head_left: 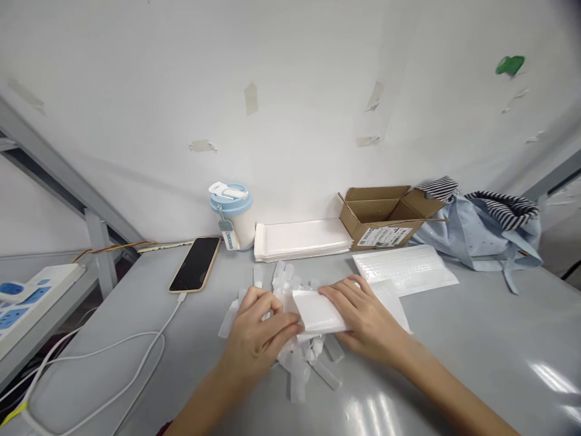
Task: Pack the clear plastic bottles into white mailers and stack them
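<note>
A white padded envelope point(320, 312) is held above a loose pile of small translucent plastic pieces point(297, 381). My right hand point(358, 312) grips it from the right, fingers over its top and the thumb side underneath. At its left end, the pinched thumb and forefinger of my left hand point(261, 327) meet the edge; anything small between those fingertips is hidden. The pile spreads under and around both hands. Another white padded envelope point(406, 269) lies flat beyond my right hand.
A stack of white envelopes point(304, 238) lies by the wall, between a blue-lidded cup point(242, 227) and an open cardboard box point(381, 236). A light blue bag point(481, 233) sits at right. A phone point(196, 263) with a white cable point(147, 357) lies left, near a power strip point(34, 303).
</note>
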A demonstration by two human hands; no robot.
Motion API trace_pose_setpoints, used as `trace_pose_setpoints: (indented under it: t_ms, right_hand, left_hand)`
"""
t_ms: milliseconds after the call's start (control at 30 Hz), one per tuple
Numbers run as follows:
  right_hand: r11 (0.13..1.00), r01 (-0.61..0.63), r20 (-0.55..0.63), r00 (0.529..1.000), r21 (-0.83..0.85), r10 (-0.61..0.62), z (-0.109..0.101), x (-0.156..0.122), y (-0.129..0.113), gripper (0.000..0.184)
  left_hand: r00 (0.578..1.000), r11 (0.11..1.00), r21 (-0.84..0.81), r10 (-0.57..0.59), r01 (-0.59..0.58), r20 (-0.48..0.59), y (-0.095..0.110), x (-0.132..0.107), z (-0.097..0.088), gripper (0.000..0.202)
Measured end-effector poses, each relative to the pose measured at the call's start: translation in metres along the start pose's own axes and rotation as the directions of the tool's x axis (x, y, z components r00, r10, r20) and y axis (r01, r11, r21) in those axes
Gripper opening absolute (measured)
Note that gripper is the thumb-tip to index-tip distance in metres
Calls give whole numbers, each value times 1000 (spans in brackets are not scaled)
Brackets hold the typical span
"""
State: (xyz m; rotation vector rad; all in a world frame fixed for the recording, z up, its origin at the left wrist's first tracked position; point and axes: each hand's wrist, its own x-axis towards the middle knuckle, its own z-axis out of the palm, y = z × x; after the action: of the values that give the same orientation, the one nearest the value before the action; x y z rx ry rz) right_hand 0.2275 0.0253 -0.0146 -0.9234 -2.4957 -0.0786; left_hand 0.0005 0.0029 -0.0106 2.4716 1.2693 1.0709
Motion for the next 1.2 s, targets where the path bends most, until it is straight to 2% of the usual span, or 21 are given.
trace_pose_setpoints:
  t_ms: [133,233,300,367,467,533,600,767,867,1000,1133,1200]
  right_hand:
    - [1000,-12,16,1000,6,12,2,0,-1,31]
    - [997,-70,9,998,-13,70,-2,-1,6,32]
    - [991,-131,-32,991,-42,129,-8,-2,15,34]
    - [975,-207,-86,976,-75,200,-14,-4,25,35]
    - [946,-310,-129,946,-96,297,-20,-5,35,35]
    - [941,-325,-116,942,-96,314,-20,-5,36,35]
    - [946,-311,-82,949,-92,304,-18,-5,34,35]
    - [959,-276,-21,961,-70,275,-13,-4,30,38]
    - [966,-253,2,967,-59,253,-13,-4,30,41]
    - [967,-248,38,967,-59,250,-13,-3,29,42]
    - [961,-270,71,959,-62,274,-11,-3,28,41]
    - [961,-271,81,958,-61,276,-10,-3,27,41]
  left_hand:
    - [999,999,46,16,-18,41,5,-3,9,33]
    - [999,999,41,11,-10,-30,3,-2,5,26]
    - [990,998,21,-57,60,-127,-2,0,-1,20]
    - [971,983,35,-174,182,-164,-9,2,-7,17]
    - [932,925,113,-361,363,-37,-20,1,-8,19]
    - [897,891,153,-438,427,53,-26,-1,-4,21]
    - [883,881,176,-459,439,94,-29,-3,2,22]
    - [898,897,175,-427,406,108,-29,-4,9,24]
    - [880,874,138,-473,465,33,-26,-1,2,23]
    - [826,831,-18,-555,557,-99,-18,4,-12,27]
    - [804,846,-94,-528,524,-274,-8,5,-21,23]
    - [802,860,-103,-504,500,-320,-5,5,-23,20]
